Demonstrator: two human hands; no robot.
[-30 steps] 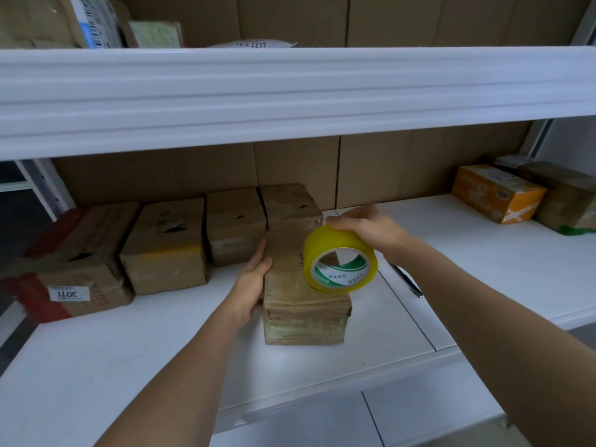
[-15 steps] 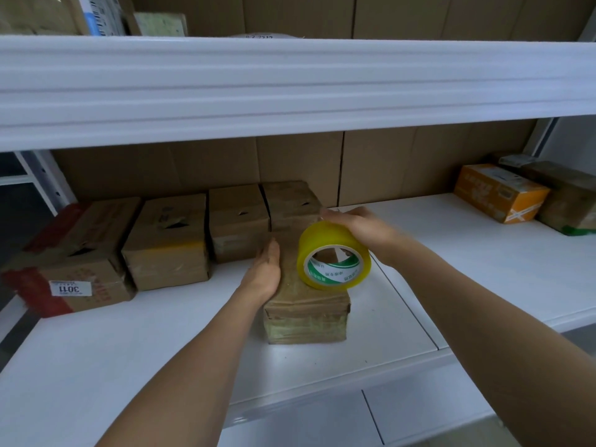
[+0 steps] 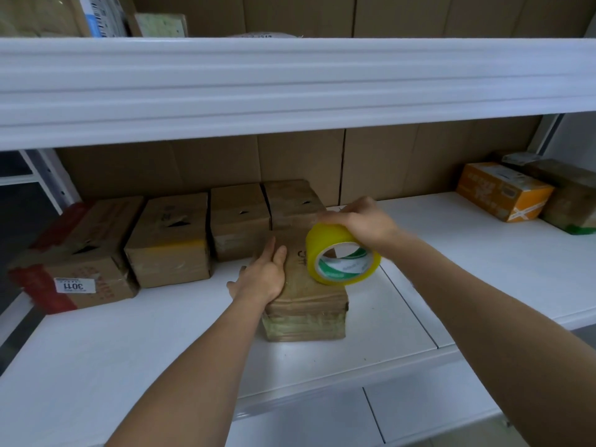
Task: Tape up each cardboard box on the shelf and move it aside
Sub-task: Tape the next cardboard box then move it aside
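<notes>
- Nearest to us, the small cardboard box (image 3: 304,304) sits on the white shelf (image 3: 129,343), pulled forward out of the row behind it. We judge this gives room to run tape over its top.
- Our left hand (image 3: 263,279) lies flat on the left part of the box top, fingers straight and together, thumb spread off to the side over the left edge. It reads as a brace, so the box does not slide under the pull of the tape.
- Our right hand (image 3: 364,221) grips the yellow tape roll (image 3: 342,258) from above, fingers curled over its rim. The roll stands on edge against the right part of the top, its core facing us, placed as if to roll tape along the box.
- Behind stand four more boxes (image 3: 167,240) in a row against the cardboard back wall. Far right, well apart, lies an orange carton (image 3: 503,191) beside another package.
- Against half a second ago, the roll and right hand sit a little further right and back along the top. The left hand has moved from the box's side up onto its top and flattened there. The box itself has not shifted.
</notes>
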